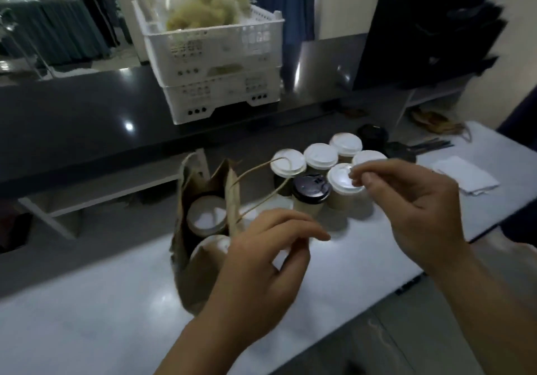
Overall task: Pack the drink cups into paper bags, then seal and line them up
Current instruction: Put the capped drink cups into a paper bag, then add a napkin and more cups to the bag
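Observation:
A brown paper bag (190, 273) stands open on the white table (87, 316), with two white-lidded cups (207, 217) inside. Its twine handle (263, 171) loops up to the right. Several more cups stand in a cluster behind it, most with white lids (319, 155) and one with a black lid (311, 187). My left hand (261, 261) hovers by the bag's right side, fingers loosely curled and holding nothing I can see. My right hand (415, 209) is raised over the cup cluster, thumb and fingertips pinched together. Whether anything sits between them is unclear.
Stacked white crates (215, 64) with bagged goods stand on the dark counter behind. Black bags (430, 26) lean at the back right. A dark cup (373, 136), dark sticks (430, 145) and a white napkin (465, 174) lie on the table's right part.

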